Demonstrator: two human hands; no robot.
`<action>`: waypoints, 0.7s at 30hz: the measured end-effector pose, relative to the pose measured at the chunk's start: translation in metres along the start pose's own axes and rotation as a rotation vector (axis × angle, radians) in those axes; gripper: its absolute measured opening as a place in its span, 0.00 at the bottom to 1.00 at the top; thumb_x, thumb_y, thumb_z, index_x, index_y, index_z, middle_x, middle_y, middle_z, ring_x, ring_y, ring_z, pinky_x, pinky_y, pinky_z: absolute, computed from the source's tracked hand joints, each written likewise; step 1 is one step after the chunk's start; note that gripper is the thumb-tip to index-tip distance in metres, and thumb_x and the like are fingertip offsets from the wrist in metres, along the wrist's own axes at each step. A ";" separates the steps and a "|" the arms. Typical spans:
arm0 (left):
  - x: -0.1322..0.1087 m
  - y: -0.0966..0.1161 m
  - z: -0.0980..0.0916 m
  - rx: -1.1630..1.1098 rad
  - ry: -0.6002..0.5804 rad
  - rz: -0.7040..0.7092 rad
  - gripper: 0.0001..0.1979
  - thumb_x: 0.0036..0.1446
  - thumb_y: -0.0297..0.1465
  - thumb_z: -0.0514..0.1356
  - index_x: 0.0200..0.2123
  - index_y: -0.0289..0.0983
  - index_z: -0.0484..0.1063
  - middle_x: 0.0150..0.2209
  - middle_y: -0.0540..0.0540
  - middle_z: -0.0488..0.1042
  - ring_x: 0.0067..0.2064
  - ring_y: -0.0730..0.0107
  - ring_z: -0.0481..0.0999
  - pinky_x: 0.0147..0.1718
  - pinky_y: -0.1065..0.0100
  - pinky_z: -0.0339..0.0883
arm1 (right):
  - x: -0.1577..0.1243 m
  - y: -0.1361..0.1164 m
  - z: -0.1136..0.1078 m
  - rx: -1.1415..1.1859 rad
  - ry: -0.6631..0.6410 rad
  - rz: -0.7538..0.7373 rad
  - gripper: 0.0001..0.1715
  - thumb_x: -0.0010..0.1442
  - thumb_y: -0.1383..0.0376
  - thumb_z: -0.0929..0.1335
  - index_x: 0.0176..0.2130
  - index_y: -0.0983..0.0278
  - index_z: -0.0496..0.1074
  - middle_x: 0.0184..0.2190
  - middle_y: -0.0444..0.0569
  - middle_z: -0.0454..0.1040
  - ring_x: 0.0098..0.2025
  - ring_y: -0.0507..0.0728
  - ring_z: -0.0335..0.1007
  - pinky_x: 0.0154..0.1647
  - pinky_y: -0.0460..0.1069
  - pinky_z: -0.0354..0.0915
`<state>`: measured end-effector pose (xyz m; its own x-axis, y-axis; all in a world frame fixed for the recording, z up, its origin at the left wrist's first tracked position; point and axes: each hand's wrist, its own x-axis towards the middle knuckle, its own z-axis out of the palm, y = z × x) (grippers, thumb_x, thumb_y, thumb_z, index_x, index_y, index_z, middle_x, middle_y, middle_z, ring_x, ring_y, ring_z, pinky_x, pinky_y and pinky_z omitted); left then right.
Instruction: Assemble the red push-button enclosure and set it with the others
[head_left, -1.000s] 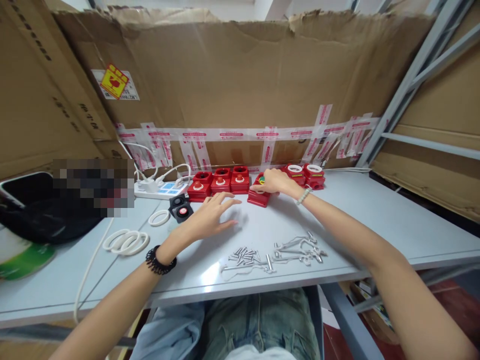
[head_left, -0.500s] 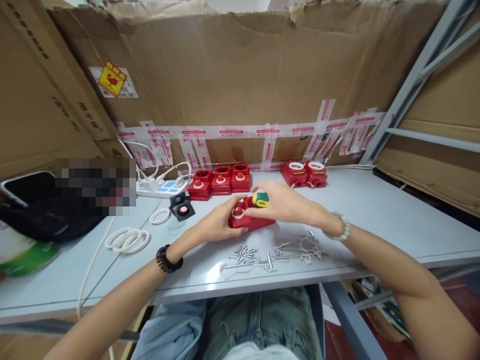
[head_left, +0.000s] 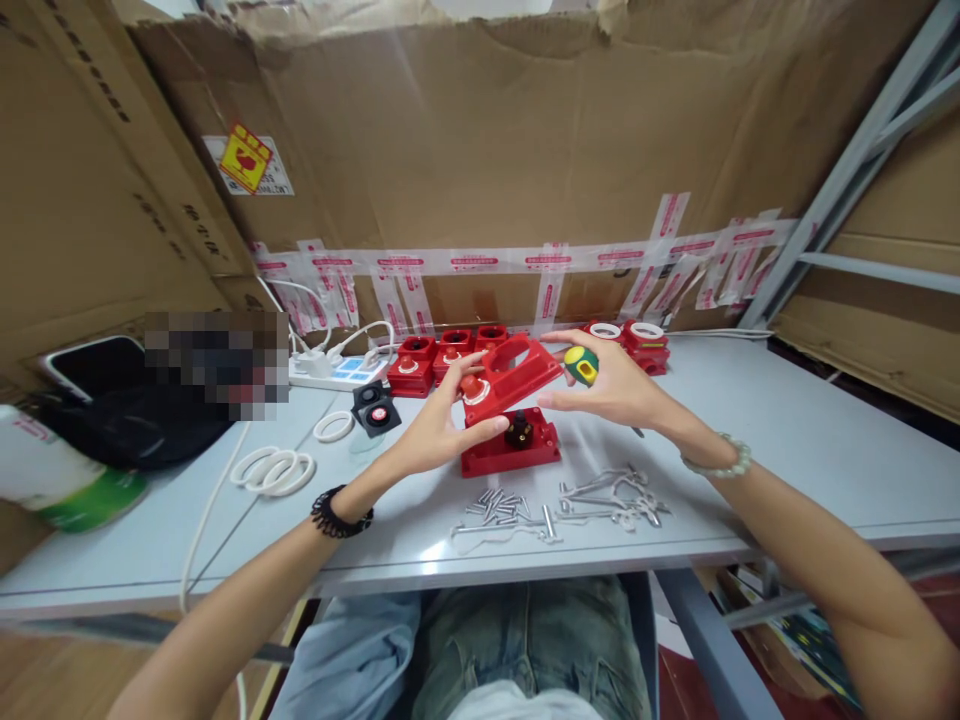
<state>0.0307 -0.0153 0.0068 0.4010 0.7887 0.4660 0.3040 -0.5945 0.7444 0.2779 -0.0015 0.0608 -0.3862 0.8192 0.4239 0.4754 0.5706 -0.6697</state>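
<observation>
My left hand point(head_left: 435, 430) grips a red plastic cover point(head_left: 501, 395) by its left end, thumb along the near edge. The cover is tilted, with a large round hole and a red dome button in a white ring. Below it, apart from it, sits the red box base point(head_left: 491, 462) on the table, a black part point(head_left: 519, 430) inside. My right hand point(head_left: 626, 388) is closed round a screwdriver point(head_left: 581, 366) with a green and yellow handle. Its fingertips are close to the cover's right end; whether they touch it I cannot tell.
Small screws point(head_left: 496, 505) and metal rods with white cords point(head_left: 615, 498) lie near the front edge. White rings point(head_left: 274, 472) and black square parts point(head_left: 375, 410) are at left. Behind stand several red boxes point(head_left: 409, 375), a power strip point(head_left: 337, 373) and a cardboard wall point(head_left: 480, 150).
The red cover has come up off its base and tilted, baring the black part inside. My right hand has shifted right with the screwdriver. The camera view has swung slightly left.
</observation>
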 end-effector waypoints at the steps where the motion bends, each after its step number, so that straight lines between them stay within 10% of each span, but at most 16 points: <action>1: 0.001 0.003 0.004 -0.057 0.023 -0.006 0.37 0.56 0.41 0.66 0.64 0.42 0.52 0.65 0.36 0.61 0.62 0.52 0.68 0.61 0.49 0.63 | 0.000 -0.002 0.001 0.044 0.025 -0.017 0.43 0.43 0.51 0.77 0.56 0.63 0.69 0.52 0.54 0.76 0.51 0.62 0.73 0.55 0.58 0.67; 6: 0.007 0.014 0.027 -0.210 0.078 0.025 0.37 0.57 0.41 0.65 0.63 0.44 0.51 0.66 0.37 0.60 0.64 0.53 0.66 0.63 0.49 0.60 | 0.000 -0.005 0.006 0.188 0.137 -0.006 0.39 0.42 0.52 0.78 0.52 0.61 0.71 0.49 0.53 0.77 0.52 0.62 0.73 0.56 0.59 0.66; 12: 0.008 0.031 0.039 -0.168 0.005 0.086 0.37 0.60 0.42 0.62 0.65 0.45 0.46 0.65 0.38 0.60 0.63 0.54 0.66 0.60 0.51 0.64 | -0.004 -0.009 0.002 0.294 0.013 -0.043 0.23 0.44 0.50 0.77 0.33 0.61 0.73 0.27 0.44 0.74 0.30 0.55 0.71 0.33 0.53 0.69; 18: -0.022 0.021 -0.038 0.649 0.136 0.048 0.25 0.63 0.40 0.56 0.61 0.39 0.60 0.61 0.37 0.67 0.62 0.49 0.66 0.61 0.49 0.57 | -0.008 -0.003 -0.011 0.144 0.135 -0.055 0.25 0.46 0.49 0.76 0.40 0.59 0.75 0.37 0.47 0.79 0.40 0.61 0.75 0.43 0.58 0.70; 21: -0.042 -0.016 -0.094 1.021 0.119 -0.273 0.24 0.62 0.42 0.52 0.58 0.37 0.64 0.56 0.34 0.71 0.58 0.41 0.68 0.54 0.45 0.62 | -0.008 0.003 -0.011 0.130 0.132 -0.035 0.28 0.46 0.50 0.76 0.44 0.59 0.74 0.44 0.49 0.79 0.47 0.63 0.74 0.50 0.61 0.69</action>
<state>-0.0719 -0.0242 0.0200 0.1393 0.8927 0.4286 0.9741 -0.2014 0.1028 0.2910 -0.0062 0.0619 -0.2899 0.8042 0.5188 0.3539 0.5938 -0.7226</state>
